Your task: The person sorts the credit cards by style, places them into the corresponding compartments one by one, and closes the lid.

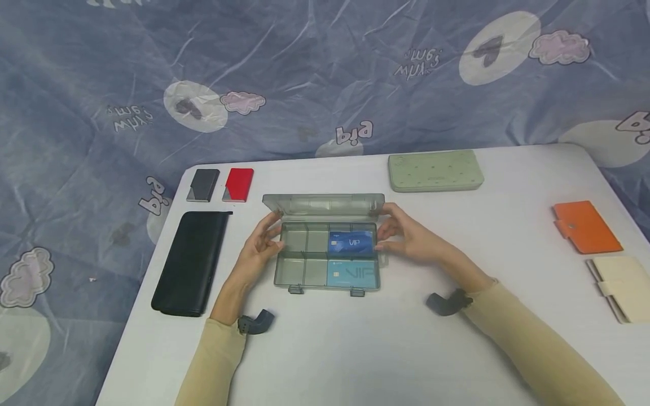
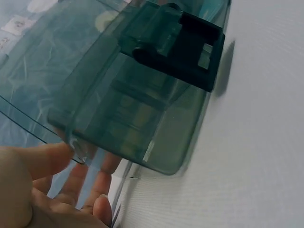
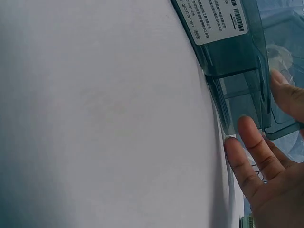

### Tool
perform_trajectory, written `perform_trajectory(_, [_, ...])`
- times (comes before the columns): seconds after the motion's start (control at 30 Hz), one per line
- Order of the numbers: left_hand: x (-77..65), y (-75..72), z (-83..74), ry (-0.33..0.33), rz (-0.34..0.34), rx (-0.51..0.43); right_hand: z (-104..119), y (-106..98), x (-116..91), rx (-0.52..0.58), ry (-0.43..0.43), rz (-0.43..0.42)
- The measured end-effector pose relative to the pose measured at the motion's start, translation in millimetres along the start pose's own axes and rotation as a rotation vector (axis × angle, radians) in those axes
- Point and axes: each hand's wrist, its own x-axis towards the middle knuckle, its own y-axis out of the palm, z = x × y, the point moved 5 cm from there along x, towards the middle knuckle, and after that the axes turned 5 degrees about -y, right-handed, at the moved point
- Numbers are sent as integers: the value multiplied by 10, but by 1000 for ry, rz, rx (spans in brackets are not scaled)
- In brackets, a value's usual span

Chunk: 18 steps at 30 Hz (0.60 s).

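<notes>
A see-through grey-green compartment box (image 1: 304, 270) lies on the white table, its lid (image 1: 325, 204) raised at the back. In its right compartments sit a dark blue VIP card (image 1: 350, 242) and a light blue VIP card (image 1: 352, 274). My left hand (image 1: 256, 248) touches the left end, thumb at the tray's wall and index finger up at the lid's corner. At the opposite end my right hand (image 1: 411, 237) does likewise, thumb by the tray and index finger at the lid. The right wrist view shows its fingers (image 3: 259, 147) fairly straight against the end wall.
Left lie a black wallet (image 1: 190, 262), a dark grey card case (image 1: 203, 185) and a red one (image 1: 238, 184). A green case (image 1: 435, 171) lies behind the box. An orange card holder (image 1: 589, 227) and a cream one (image 1: 624, 288) lie far right.
</notes>
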Motion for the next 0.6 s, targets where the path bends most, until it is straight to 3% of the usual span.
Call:
perform_trajectory(0.13, [16, 2, 61, -14, 12, -100, -126, 1, -48, -21, -3, 24])
perform_trajectory(0.23, [38, -6, 104, 23, 25, -162, -150, 6, -88, -26, -2, 54])
perform_trajectory(0.47, [44, -6, 165, 66, 18, -117, -106, 37, -146, -100, 19, 107])
perform_trajectory(0.6, [-26, 48, 36, 35, 34, -75, -59, 83, -184, -127, -14, 155])
